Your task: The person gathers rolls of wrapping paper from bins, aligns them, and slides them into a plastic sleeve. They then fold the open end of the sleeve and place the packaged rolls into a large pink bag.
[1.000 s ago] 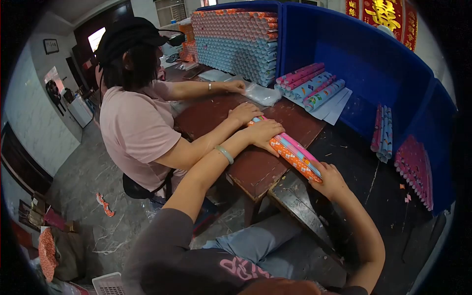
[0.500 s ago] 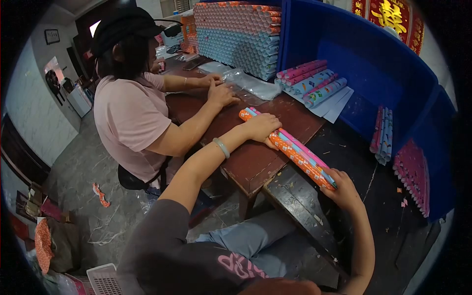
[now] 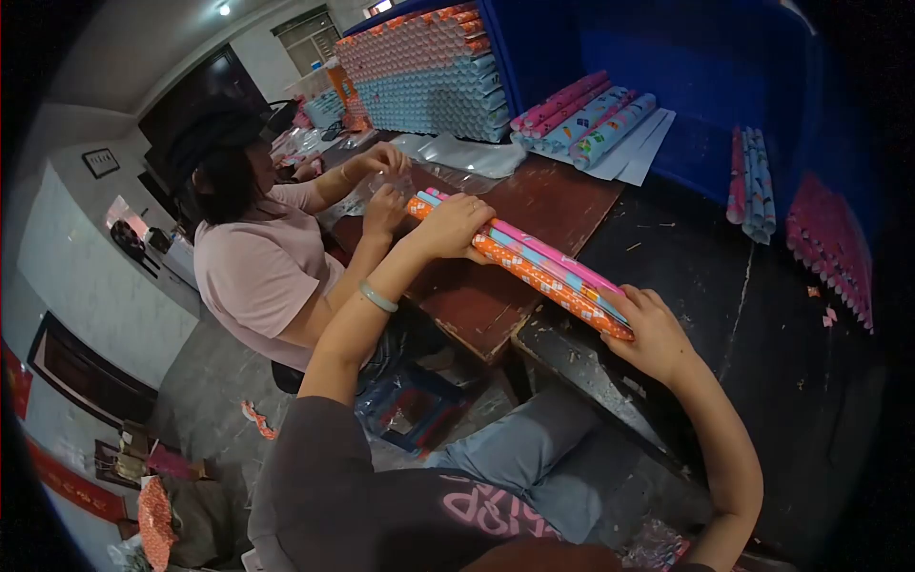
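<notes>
A bundle of patterned wrapping paper rolls (image 3: 548, 272), orange, pink and light blue, lies slantwise between my hands over the join of the brown and black tables. My left hand (image 3: 457, 227) is wrapped over the upper left part of it. Around the lower right end closes my right hand (image 3: 656, 334), thumb at the near side and fingers on top. The rolls lie side by side, pressed together. Beyond the bundle, more pink and blue rolls (image 3: 596, 119) rest on white sheets (image 3: 646, 148).
On the left, a co-worker (image 3: 262, 253) handles a clear plastic bag (image 3: 389, 183). Plastic sleeves (image 3: 472, 153) lie before a tall stack of rolls (image 3: 419, 86). A blue bin (image 3: 686, 76) stands behind. Further rolls (image 3: 750, 186) and a pink row (image 3: 834, 248) are at right.
My view has shifted and tilted. Both my hands stay on the bundle, which appears further left and flatter in angle. The co-worker's hands have risen and now hold up clear plastic.
</notes>
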A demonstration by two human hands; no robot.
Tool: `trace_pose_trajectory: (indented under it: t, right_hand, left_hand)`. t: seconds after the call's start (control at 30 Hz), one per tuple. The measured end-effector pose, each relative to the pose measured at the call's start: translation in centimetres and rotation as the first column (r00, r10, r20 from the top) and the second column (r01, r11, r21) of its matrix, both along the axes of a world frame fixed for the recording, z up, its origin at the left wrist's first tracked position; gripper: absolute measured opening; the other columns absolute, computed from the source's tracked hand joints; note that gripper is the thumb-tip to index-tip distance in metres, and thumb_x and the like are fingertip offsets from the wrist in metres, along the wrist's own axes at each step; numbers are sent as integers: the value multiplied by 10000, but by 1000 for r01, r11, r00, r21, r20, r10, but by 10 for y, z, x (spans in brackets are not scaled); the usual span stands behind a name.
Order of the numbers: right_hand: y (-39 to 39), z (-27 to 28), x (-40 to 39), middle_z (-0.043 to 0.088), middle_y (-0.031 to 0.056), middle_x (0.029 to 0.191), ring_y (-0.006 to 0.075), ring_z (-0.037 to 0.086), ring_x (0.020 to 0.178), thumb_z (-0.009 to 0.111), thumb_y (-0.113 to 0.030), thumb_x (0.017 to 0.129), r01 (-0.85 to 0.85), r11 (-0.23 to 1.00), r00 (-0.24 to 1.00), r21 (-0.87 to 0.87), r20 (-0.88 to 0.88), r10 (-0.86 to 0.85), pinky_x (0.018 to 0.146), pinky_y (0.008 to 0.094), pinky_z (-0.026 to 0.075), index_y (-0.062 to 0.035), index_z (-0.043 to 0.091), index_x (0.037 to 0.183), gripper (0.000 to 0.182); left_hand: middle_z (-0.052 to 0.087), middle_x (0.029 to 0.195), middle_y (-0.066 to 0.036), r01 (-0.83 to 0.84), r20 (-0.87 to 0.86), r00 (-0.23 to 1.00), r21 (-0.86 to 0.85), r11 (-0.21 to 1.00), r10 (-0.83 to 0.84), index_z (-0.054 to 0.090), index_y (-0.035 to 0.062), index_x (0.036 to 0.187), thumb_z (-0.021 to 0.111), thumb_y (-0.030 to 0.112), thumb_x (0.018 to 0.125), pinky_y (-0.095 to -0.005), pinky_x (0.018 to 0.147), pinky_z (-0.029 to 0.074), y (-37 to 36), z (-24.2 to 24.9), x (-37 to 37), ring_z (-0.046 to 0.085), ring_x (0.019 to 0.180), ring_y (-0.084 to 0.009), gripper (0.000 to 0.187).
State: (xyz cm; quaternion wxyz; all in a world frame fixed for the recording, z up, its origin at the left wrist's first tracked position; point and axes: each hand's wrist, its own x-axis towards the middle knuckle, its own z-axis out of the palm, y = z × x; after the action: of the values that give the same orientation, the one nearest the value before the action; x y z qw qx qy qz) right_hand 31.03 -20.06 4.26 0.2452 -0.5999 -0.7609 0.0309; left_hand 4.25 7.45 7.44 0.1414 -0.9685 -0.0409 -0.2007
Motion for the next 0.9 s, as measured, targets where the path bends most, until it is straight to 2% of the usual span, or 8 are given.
trace_pose_trajectory:
  t: [0.1, 0.13, 0.17, 0.23, 0.33, 0.73, 0.9]
  right_hand:
    - [-4, 3, -9, 512, 202, 1241, 360, 496, 1121, 691, -203, 748, 24, 1000, 1000, -16, -2, -24, 972, 410, 406, -116, 446, 1332, 639]
    - [-5, 7, -11, 514, 207, 1240, 355, 500, 1120, 700, -172, 738, 11, 999, 995, -53, -95, -16, 972, 406, 404, -78, 404, 1348, 685]
    - [-4, 5, -11, 514, 207, 1240, 355, 500, 1120, 700, -172, 738, 8, 999, 995, -50, -101, -13, 972, 406, 404, -78, 404, 1348, 685]
    - [-3, 1, -12, 516, 215, 1240, 354, 504, 1115, 712, -154, 722, 18, 1000, 993, -7, -115, -19, 970, 402, 402, -10, 373, 1349, 727]
    - [-4, -1, -13, 518, 222, 1239, 360, 506, 1109, 720, -159, 714, 33, 999, 993, 13, -116, -32, 964, 404, 404, 41, 371, 1332, 737]
    - [-3, -3, -16, 512, 215, 1244, 359, 510, 1081, 706, -190, 735, 15, 999, 998, 29, -66, -13, 954, 412, 408, 58, 375, 1316, 713]
    - [-1, -3, -17, 507, 208, 1254, 364, 507, 1088, 708, -188, 738, 1, 1000, 998, 23, -67, 1, 947, 425, 409, 49, 376, 1318, 709]
  left_hand:
    - [587, 925, -105, -45, -30, 999, -5, 999, 45, 544, 47, 992, 793, 466, 568, -383, 816, 437, -5, 3, -8, 566, 909, -295, 646]
    - [587, 922, -105, -51, -39, 998, 0, 999, 51, 543, 46, 991, 790, 471, 566, -384, 818, 437, -6, 4, -9, 566, 909, -296, 650]
    - [587, 920, -105, -54, -42, 998, 4, 999, 54, 543, 44, 991, 786, 477, 564, -385, 819, 438, -6, 5, -10, 566, 909, -296, 654]
    - [586, 921, -105, -51, -35, 998, 11, 999, 51, 542, 44, 990, 782, 482, 564, -383, 819, 438, -7, 6, -12, 566, 909, -296, 656]
    - [586, 923, -105, -49, -22, 999, 20, 999, 49, 543, 43, 991, 777, 486, 567, -380, 820, 439, -6, 6, -13, 567, 909, -294, 656]
    - [582, 920, -103, -17, 22, 1000, 43, 999, 16, 542, 42, 987, 787, 480, 580, -373, 798, 448, -5, 3, -14, 568, 893, -286, 646]
    - [583, 924, -105, -37, -10, 999, 21, 999, 38, 543, 39, 994, 790, 474, 574, -372, 803, 444, -4, 4, -17, 564, 899, -291, 653]
